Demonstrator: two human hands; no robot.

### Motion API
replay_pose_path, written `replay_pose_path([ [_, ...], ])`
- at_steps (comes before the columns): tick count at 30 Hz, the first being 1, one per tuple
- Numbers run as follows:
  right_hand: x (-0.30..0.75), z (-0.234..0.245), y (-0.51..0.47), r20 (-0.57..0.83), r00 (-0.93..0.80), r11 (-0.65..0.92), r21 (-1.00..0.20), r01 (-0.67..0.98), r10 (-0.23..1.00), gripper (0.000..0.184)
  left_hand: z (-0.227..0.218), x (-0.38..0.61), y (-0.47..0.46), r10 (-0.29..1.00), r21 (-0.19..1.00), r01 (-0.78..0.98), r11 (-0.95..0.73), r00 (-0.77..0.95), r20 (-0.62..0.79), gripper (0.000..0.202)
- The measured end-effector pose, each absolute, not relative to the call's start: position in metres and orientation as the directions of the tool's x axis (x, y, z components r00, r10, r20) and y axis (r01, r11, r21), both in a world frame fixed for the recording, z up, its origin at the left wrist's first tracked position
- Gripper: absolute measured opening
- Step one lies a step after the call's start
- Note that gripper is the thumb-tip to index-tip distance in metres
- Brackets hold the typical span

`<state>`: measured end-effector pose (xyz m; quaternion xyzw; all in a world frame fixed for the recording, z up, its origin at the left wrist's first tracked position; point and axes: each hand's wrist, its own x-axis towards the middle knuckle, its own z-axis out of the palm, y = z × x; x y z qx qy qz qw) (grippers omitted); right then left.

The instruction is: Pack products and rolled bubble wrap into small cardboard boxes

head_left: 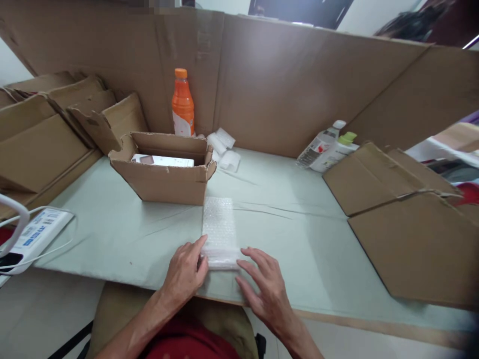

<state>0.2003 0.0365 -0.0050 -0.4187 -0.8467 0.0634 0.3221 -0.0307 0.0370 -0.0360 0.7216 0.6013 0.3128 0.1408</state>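
Note:
A strip of bubble wrap (218, 224) lies on the pale green table cover (284, 219), running from the open cardboard box (164, 177) toward me, its near end rolled up. My left hand (186, 271) rests at the roll's left end, fingers curled against it. My right hand (264, 286) lies at the roll's right end, fingers spread and touching it. Inside the box sits a white flat item (162, 160).
An orange drink bottle (182, 104) stands behind the box. Small bubble-wrap pieces (224, 149) lie beside it. Two clear bottles (325, 147) lie at back right. Flat cardboard (407, 224) sits on the right, stacked folded boxes (45, 134) on the left. A white power strip (35, 234) with cables lies at left.

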Motion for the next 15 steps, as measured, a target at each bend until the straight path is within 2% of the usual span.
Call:
replay_pose_path([
  [2, 0.197, -0.01, 0.042, 0.427, -0.545, 0.683, -0.308, 0.663, 0.722, 0.03, -0.034, -0.032, 0.037, 0.945, 0.549, 0.799, -0.245, 0.07, 0.32, 0.043],
  [4, 0.191, -0.014, 0.051, 0.372, -0.603, 0.706, -0.304, 0.639, 0.706, 0.029, -0.031, -0.034, 0.034, 0.926, 0.542, 0.791, -0.284, 0.079, 0.369, 0.044],
  [8, 0.184, -0.014, 0.06, 0.32, -0.565, 0.646, -0.466, 0.604, 0.76, 0.022, -0.023, -0.042, 0.021, 0.874, 0.57, 0.683, -0.456, 0.222, 0.433, 0.048],
  [11, 0.187, -0.007, 0.053, 0.23, -0.55, 0.56, -0.611, 0.56, 0.803, 0.02, -0.021, -0.045, 0.013, 0.916, 0.676, 0.623, -0.394, 0.207, 0.343, 0.049],
  [13, 0.19, -0.005, 0.045, 0.256, -0.497, 0.534, -0.628, 0.566, 0.829, 0.022, -0.022, -0.045, 0.015, 0.95, 0.717, 0.627, -0.305, 0.15, 0.273, 0.051],
  [15, 0.191, -0.003, 0.038, 0.388, -0.406, 0.561, -0.562, 0.608, 0.828, 0.026, -0.024, -0.044, 0.024, 0.963, 0.702, 0.665, -0.254, 0.107, 0.248, 0.053],
])
